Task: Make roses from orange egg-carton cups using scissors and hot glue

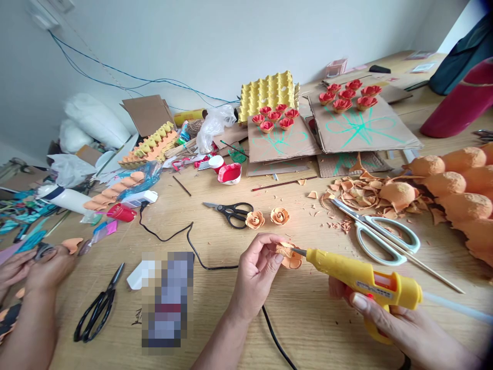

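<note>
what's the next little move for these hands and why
Probably squeeze a small dab from the yellow glue gun onto the orange carton piece: the left hand pinches that piece, while the right hand holds the gun with its nozzle right at it.

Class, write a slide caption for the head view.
The right hand holds a yellow glue gun, its nozzle at the orange carton piece in the left hand.
</note>
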`<action>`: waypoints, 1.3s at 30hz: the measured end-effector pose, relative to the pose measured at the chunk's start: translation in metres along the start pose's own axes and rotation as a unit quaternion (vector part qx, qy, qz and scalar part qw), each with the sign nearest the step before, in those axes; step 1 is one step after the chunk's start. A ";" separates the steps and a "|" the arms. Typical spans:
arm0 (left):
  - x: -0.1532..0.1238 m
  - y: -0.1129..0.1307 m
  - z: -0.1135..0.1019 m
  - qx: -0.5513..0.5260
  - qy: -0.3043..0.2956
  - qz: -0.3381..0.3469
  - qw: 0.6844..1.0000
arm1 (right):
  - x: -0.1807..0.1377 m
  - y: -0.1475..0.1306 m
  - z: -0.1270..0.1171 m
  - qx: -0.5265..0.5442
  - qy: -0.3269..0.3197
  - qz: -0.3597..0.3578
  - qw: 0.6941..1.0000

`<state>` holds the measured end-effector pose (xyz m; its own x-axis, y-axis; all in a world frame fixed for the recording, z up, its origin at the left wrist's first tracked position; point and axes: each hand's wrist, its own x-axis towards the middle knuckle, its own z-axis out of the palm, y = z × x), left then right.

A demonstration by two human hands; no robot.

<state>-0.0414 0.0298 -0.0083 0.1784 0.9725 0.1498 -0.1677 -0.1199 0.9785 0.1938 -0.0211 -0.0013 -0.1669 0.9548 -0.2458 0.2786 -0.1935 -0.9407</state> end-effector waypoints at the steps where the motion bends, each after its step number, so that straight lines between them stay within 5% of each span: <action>1: 0.000 0.000 0.000 -0.001 0.000 -0.001 1.000 | 0.001 -0.001 -0.001 0.003 -0.015 -0.004 1.000; 9: 0.000 0.000 0.000 -0.003 0.006 -0.006 1.000 | 0.001 -0.002 0.001 0.054 -0.021 0.033 0.998; 17: 0.000 0.002 0.000 -0.005 0.006 -0.009 1.000 | -0.004 -0.011 0.010 0.027 0.081 0.024 0.996; 39: -0.001 0.003 0.001 -0.006 0.020 -0.019 1.000 | -0.002 -0.013 0.007 0.007 0.073 0.005 0.997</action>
<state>-0.0409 0.0287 -0.0057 0.1464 0.9835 0.1061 -0.1726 -0.0802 0.9817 0.1840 -0.0227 0.0094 -0.0243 0.9752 -0.2199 0.2655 -0.2058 -0.9419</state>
